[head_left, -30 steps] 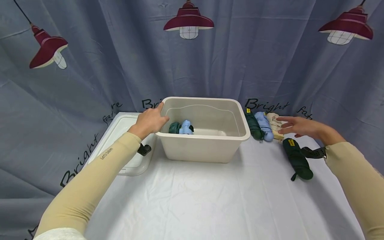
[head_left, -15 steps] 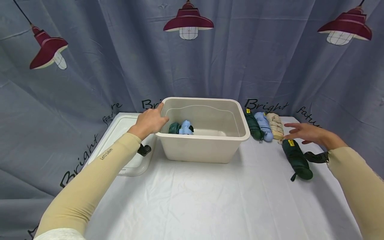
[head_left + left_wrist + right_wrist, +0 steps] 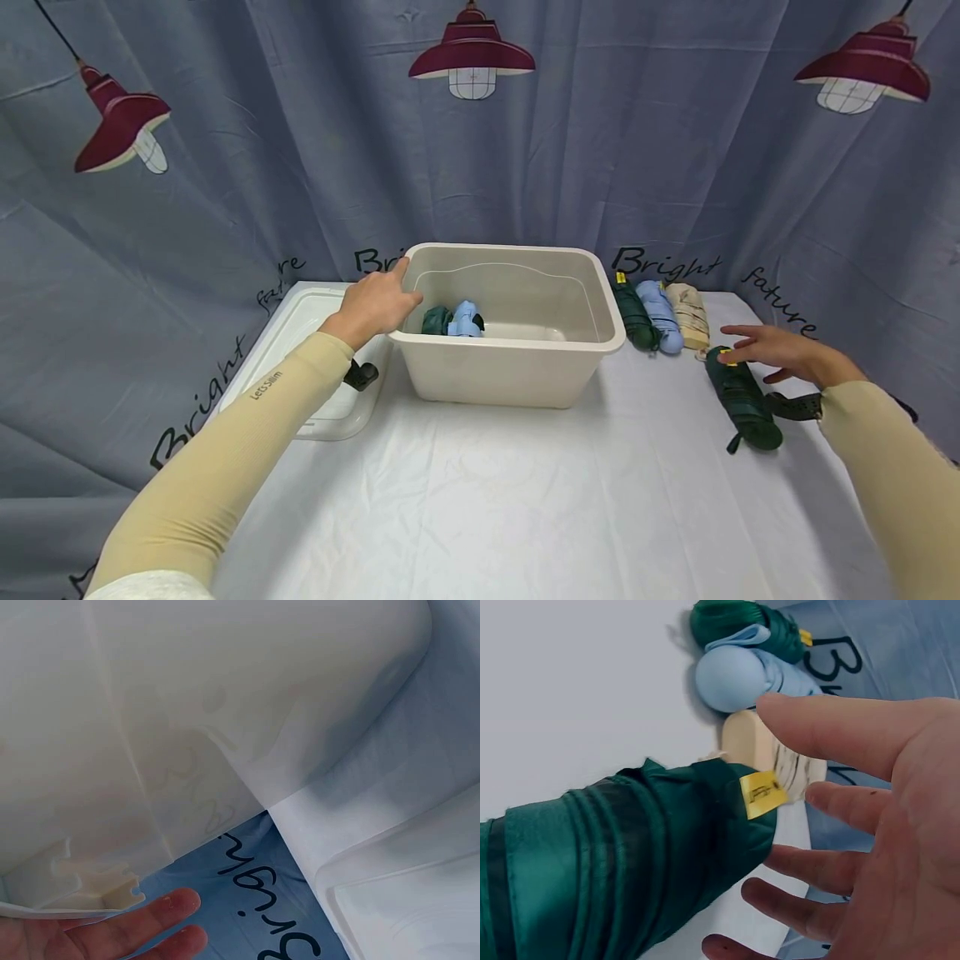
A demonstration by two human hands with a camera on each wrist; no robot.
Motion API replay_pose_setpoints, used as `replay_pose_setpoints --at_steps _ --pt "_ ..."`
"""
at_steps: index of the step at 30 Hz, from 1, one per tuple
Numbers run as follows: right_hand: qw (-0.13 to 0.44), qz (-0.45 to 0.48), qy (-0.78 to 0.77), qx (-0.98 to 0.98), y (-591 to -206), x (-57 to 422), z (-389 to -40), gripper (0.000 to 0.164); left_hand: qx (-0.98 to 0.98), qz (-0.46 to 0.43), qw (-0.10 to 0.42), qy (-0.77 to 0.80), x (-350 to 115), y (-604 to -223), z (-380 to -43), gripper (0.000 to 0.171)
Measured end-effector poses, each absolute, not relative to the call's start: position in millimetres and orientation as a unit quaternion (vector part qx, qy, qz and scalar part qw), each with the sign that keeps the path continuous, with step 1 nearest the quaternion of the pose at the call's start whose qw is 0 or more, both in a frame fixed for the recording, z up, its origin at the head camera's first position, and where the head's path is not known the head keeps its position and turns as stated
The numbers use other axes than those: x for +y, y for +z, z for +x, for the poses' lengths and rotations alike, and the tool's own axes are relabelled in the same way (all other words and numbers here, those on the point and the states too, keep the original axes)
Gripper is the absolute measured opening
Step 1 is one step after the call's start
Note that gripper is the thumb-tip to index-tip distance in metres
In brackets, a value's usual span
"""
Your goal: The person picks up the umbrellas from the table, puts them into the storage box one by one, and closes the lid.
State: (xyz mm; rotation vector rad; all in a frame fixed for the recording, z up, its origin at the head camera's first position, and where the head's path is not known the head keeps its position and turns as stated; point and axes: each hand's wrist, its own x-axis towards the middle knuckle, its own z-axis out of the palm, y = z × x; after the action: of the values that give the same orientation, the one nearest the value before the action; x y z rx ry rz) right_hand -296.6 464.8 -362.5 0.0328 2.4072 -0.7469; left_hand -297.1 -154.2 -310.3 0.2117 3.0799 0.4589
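A beige plastic storage box point(image 3: 510, 371) stands mid-table. My left hand point(image 3: 375, 307) rests at its left rim, thumb over the edge; in the left wrist view the fingers point(image 3: 161, 915) lie straight outside the wall. Inside the box sit a dark green bundle point(image 3: 437, 320) and a light blue one point(image 3: 465, 320), partly hidden by the front wall. My right hand point(image 3: 787, 352) reaches over the top end of a folded dark green umbrella point(image 3: 742, 400). In the right wrist view its fingers and thumb are spread beside the yellow tag point(image 3: 763, 795), holding nothing.
Right of the box lie three more folded umbrellas in a row: dark green point(image 3: 634, 312), light blue point(image 3: 660, 315) and cream point(image 3: 688, 315). The white lid point(image 3: 318, 400) lies left of the box, under my left forearm. A grey-blue curtain point(image 3: 480, 175) hangs behind the white-covered table.
My right hand has moved from beside the cream umbrella toward the front right, over the nearest dark green umbrella. The left hand and the box have stayed still.
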Motion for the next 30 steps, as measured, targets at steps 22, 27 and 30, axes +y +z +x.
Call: replay_pose_setpoints --at_steps 22,27,30 --pt "0.315 0.032 -0.244 0.916 -380.9 454.1 -293.4 0.101 0.987 0.065 0.009 0.147 -154.6 -312.0 -298.3 0.078" --pt "0.308 0.039 -0.235 0.921 -382.7 452.0 -293.8 0.103 0.987 0.064 0.014 0.148 -154.4 -310.6 -297.0 0.078" --pt "0.302 0.044 -0.229 0.924 -384.5 452.0 -295.3 0.102 0.987 0.063 0.014 0.148 -154.5 -311.6 -297.6 0.078"
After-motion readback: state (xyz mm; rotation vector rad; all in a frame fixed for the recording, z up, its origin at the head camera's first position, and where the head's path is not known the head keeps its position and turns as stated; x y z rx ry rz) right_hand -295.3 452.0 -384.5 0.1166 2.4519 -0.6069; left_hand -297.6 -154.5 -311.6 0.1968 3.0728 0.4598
